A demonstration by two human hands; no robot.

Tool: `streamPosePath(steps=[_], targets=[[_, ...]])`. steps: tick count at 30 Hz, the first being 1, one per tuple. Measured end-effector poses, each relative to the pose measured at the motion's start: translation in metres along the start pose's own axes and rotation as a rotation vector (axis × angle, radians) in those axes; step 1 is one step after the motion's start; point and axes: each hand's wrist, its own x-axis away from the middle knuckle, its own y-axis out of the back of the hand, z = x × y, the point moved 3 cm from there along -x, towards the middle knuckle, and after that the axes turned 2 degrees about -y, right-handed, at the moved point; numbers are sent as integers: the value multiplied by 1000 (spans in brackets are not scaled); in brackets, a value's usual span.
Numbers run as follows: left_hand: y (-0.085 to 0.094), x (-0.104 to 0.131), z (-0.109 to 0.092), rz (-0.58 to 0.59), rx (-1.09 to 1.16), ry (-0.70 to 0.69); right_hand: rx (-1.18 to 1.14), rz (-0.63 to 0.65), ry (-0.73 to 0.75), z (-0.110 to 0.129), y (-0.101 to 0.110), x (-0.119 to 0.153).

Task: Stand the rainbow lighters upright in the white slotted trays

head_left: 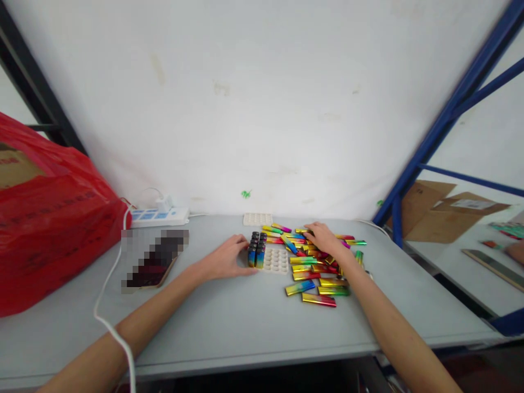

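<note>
My left hand (227, 258) is open beside a tray, thumb and fingers spread at the left of two rows of upright lighters (256, 251) with black tops and blue-yellow bodies. These lighters stand in the left part of a pale tray (276, 261) whose round hollows show on the right. My right hand (323, 239) reaches over a loose pile of shiny multicoloured lighters (303, 261), its fingers bent down among them at the back. Whether those fingertips grip one is hidden.
A second pale tray (257, 219) lies by the wall. At left are a phone (161, 262), a power strip (159, 217), a red bag (57, 218) and a white cable (107, 322) crossing my left forearm. Blue frame posts (396, 218) and cardboard boxes (442, 210) stand at right.
</note>
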Motion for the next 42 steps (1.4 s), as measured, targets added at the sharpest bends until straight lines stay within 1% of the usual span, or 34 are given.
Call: streamPosePath(steps=[4,9,12,15,19,22,25,27,30,32,36,37,42], targets=[[-3,-1,-3,-37,-35,3,-25,20,51,0,1,0],[-9,-4,-2,-45,-34,78,-66,-13,103,8,10,2],[-12,-5,0,-45,-41,90,-78,-36,95,15,15,4],[-13,-5,1,-57,-46,96,-129,-111,52,21,24,7],[-14,-6,1,-72,-53,94,-265,-214,32,32,38,12],[-16,-10,2,-100,-69,91,-444,-258,25,43,43,15],[-15,-17,4,-113,-106,77,-655,-287,-84,53,40,16],[-14,-23,5,-91,-112,49,-762,-300,-151,59,36,15],[-12,-30,8,-45,-93,22,-915,-266,-189,67,28,15],[-10,-32,10,-53,-90,27,-1018,-225,-190,71,24,15],[-12,-32,12,-79,-80,30,-1165,-227,-121,77,26,17],[-12,-31,12,-75,-79,30,-1210,-212,-101,80,28,18],[-13,-28,10,-56,-95,46,-1557,28,8,102,33,25]])
